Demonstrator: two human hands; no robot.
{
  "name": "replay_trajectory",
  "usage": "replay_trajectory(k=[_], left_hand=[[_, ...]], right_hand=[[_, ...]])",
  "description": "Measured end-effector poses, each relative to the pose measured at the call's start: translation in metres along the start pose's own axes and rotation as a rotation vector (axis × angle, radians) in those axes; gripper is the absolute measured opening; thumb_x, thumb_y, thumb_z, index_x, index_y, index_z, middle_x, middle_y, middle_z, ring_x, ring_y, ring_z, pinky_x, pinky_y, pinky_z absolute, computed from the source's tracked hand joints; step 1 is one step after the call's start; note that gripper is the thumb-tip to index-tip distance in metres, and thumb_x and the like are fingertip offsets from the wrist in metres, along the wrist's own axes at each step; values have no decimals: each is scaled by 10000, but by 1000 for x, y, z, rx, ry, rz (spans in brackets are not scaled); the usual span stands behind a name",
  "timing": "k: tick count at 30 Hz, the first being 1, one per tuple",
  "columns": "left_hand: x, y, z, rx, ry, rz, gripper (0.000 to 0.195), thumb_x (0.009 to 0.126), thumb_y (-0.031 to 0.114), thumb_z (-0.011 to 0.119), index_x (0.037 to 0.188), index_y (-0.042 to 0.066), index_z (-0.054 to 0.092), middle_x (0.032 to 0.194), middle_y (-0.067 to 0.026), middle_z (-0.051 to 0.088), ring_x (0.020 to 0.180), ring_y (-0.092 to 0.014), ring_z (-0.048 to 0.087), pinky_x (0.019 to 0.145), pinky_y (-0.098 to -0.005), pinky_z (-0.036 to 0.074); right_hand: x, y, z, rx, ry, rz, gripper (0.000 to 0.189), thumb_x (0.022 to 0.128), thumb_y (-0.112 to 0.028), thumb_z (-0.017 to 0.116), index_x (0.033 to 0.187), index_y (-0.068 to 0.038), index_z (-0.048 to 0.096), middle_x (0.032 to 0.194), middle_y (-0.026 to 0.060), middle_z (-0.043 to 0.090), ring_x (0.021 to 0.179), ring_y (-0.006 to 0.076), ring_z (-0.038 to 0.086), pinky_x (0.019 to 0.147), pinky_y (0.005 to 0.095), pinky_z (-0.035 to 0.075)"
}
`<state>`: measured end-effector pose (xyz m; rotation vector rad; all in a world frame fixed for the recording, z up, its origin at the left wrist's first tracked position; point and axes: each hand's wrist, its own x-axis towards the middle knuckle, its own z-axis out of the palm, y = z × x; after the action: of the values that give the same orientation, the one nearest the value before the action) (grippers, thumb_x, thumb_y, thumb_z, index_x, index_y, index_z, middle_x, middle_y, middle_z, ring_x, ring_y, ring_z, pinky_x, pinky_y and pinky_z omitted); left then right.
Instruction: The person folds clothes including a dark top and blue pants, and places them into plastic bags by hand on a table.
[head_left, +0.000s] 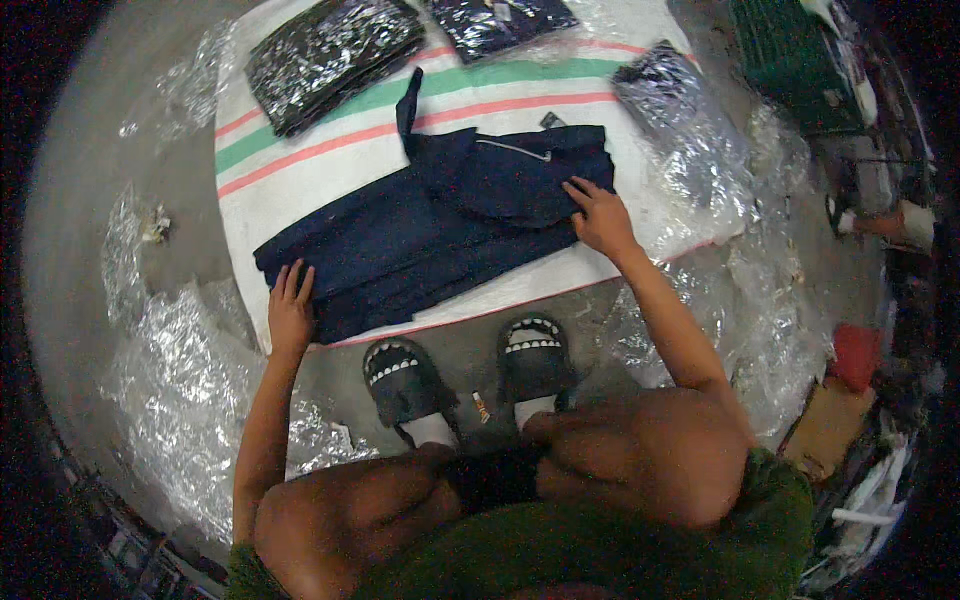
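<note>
A dark navy garment (442, 225) with a fabric strap and a light cord near its top edge lies spread on a white woven sheet (315, 180) with green and red stripes. My left hand (291, 304) rests flat on the garment's lower left end, fingers slightly apart. On its upper right part lies my right hand (600, 217), with fingertips on the cloth and fingers apart. A small dark tag (553, 120) shows at the garment's top edge. Neither hand is closed on the fabric as far as I can see.
Plastic-wrapped dark garments (337, 56) lie at the sheet's far side, with another clear bag (686, 142) at right. Crumpled clear plastic (187, 382) covers floor on both sides. Between my slippers is a small orange-and-white item (480, 407). Another person's leg (877, 225) shows at far right.
</note>
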<state>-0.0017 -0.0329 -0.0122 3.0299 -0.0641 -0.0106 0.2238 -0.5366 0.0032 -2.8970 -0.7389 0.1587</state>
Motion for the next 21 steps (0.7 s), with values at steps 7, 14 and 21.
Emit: replay_trajectory(k=[7,14,21], left_hand=[[-3,19,13,112,-101,-110,631,831,99,547,1429,126,347,1514,-101,255,1384,-363,235,1081,-532,256],[-3,31,11,207,-196,-174,646,874,146,521,1457,67,253,1534,-136,194,1407,-351,191,1117,-525,196],[-25,23,12,-217,262,-591,547,902,183,512,1340,-104,350,1380,-299,373,1306,-396,362,1072,-428,309]], right_hand=[[75,-62,-39,-154,104,302,502,858,-405,452,1239,-100,567,1283,175,524,1181,353,487,970,516,363],[70,-13,57,37,250,115,631,938,-454,382,1409,-36,361,1504,179,252,1387,357,239,1139,474,163],[53,-5,15,344,631,188,383,887,-231,511,1169,27,542,1249,231,533,1160,379,496,1007,459,363]])
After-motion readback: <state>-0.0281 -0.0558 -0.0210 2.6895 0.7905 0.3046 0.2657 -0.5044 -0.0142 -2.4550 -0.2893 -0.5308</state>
